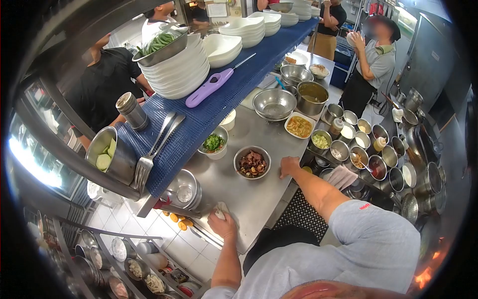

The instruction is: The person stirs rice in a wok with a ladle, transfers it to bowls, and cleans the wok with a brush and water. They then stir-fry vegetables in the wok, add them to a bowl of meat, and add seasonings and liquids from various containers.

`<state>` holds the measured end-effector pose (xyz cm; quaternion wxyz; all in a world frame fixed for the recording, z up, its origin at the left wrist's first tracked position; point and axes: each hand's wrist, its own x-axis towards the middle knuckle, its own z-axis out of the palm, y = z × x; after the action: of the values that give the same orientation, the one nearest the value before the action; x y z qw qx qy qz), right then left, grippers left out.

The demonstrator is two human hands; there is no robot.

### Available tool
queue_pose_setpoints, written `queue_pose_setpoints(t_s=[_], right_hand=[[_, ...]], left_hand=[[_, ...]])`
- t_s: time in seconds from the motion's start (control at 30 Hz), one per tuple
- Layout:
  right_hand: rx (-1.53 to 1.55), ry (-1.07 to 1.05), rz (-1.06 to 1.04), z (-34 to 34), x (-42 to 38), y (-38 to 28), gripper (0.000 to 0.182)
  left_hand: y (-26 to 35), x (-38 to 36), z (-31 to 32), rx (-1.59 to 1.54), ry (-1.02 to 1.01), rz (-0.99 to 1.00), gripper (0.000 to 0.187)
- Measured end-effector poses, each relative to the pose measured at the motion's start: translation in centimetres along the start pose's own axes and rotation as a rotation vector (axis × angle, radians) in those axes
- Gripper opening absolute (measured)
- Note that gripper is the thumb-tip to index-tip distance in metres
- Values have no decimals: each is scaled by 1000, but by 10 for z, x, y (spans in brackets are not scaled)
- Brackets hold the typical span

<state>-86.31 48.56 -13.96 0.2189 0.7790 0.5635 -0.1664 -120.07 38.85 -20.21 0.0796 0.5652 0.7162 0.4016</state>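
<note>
My left hand [223, 226] is closed on a white cloth [221, 209], pressed against the steel counter [251, 209] near its front left edge. Toward the counter's right edge, my right hand [289, 167] rests with its fingers curled and nothing visible in them. Between the two hands, a little farther off, stands a steel bowl of browned meat pieces [252, 165]. To its left is a container of chopped green herbs with some red bits [214, 143]. Stacked steel bowls [185, 192] sit left of my left hand.
A blue-matted shelf [199, 117] overhangs the left side, bearing white bowls [179, 74], a purple lighter [211, 88] and forks [149, 162]. Sauce and ingredient pots [358, 157] line the right. Flames [423, 276] show at lower right. A co-worker [378, 65] stands behind.
</note>
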Motion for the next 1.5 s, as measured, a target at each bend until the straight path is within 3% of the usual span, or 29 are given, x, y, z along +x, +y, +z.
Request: queue_pose_setpoints(t_s=[0.5,0.73,0.87,1.17,1.23,1.5], right_hand=[[-10,10,-1,3,1,0,65],[-11,56,-26,1,-1,1,66],[35,-31,-7,-4,-6,1,67],[47,-2,-20,0,-10,2,60],[68,28,-19,-2,-10,3,56],[54,16,-14,-2,-9,-1,55]], left_hand=[[0,0,1,-10,22,19,38],[4,2,-4,-21,-66,-35,38],[1,2,0,-28,-40,-33,38],[-1,1,-1,-13,-97,-48,37],[1,3,2,-16,-22,-15,36],[-3,3,4,-25,-32,-11,36]])
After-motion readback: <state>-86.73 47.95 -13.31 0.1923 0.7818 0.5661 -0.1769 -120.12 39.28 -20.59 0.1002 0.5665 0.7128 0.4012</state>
